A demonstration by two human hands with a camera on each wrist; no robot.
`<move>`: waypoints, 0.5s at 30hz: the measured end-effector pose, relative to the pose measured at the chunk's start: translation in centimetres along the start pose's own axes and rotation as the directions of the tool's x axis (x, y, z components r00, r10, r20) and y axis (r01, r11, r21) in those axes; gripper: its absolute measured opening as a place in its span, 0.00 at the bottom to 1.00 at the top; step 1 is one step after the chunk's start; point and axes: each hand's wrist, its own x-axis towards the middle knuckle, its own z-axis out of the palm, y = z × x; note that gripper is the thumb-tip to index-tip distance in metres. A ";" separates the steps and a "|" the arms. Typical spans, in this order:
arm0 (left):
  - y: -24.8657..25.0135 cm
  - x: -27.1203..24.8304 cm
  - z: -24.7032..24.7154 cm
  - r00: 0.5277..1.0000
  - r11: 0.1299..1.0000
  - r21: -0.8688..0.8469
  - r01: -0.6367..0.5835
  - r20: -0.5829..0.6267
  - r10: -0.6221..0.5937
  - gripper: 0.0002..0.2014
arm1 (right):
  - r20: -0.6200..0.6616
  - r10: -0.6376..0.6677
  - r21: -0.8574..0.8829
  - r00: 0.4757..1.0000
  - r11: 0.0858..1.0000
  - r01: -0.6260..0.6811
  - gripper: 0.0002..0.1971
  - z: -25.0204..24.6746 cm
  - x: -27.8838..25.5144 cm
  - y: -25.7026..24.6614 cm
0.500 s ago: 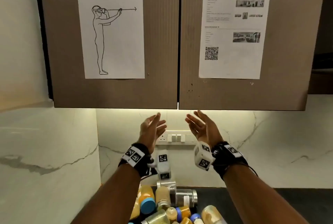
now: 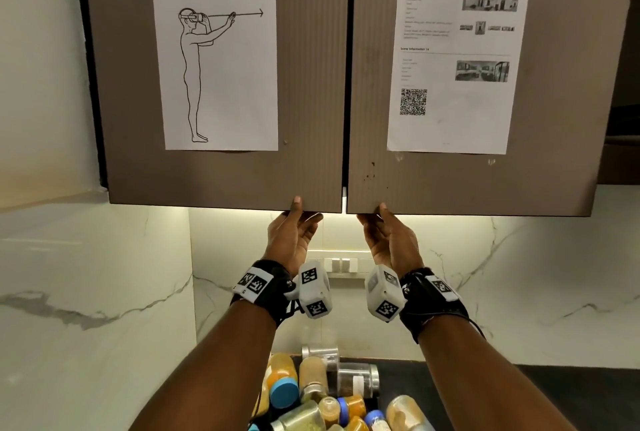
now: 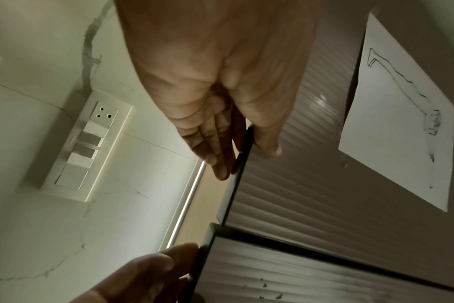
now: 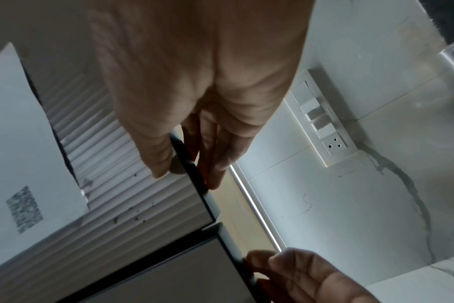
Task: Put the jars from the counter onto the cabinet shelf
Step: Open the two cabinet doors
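Observation:
The cabinet's two brown doors stand shut or nearly so, hiding the shelf. My left hand [image 2: 296, 219] pinches the bottom edge of the left door [image 2: 221, 174], thumb on the front and fingers behind; the left wrist view shows this left hand [image 3: 242, 157] up close. My right hand [image 2: 381, 222] pinches the bottom edge of the right door [image 2: 467, 181] the same way, as the right wrist view of this hand [image 4: 188, 172] shows. Several jars [image 2: 311, 392] with yellow, brown and green contents lie heaped on the dark counter [image 2: 554, 396] below my forearms.
A white switch and socket panel [image 2: 337, 264] sits on the marble backsplash behind my hands. A light strip glows under the cabinet. A drawing sheet [image 2: 218, 56] and a printed sheet [image 2: 457, 56] are taped to the doors. A marble wall stands at the left.
Both hands rose from below the cabinet to its bottom edge. Each went from open in the air to pinching a door's lower edge.

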 end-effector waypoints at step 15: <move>5.9 -12.6 -3.8 0.991 0.994 -0.108 -0.010 0.129 0.024 0.18 | -0.004 -0.153 0.076 0.988 0.985 0.153 0.19 -0.8 -13.9 -3.9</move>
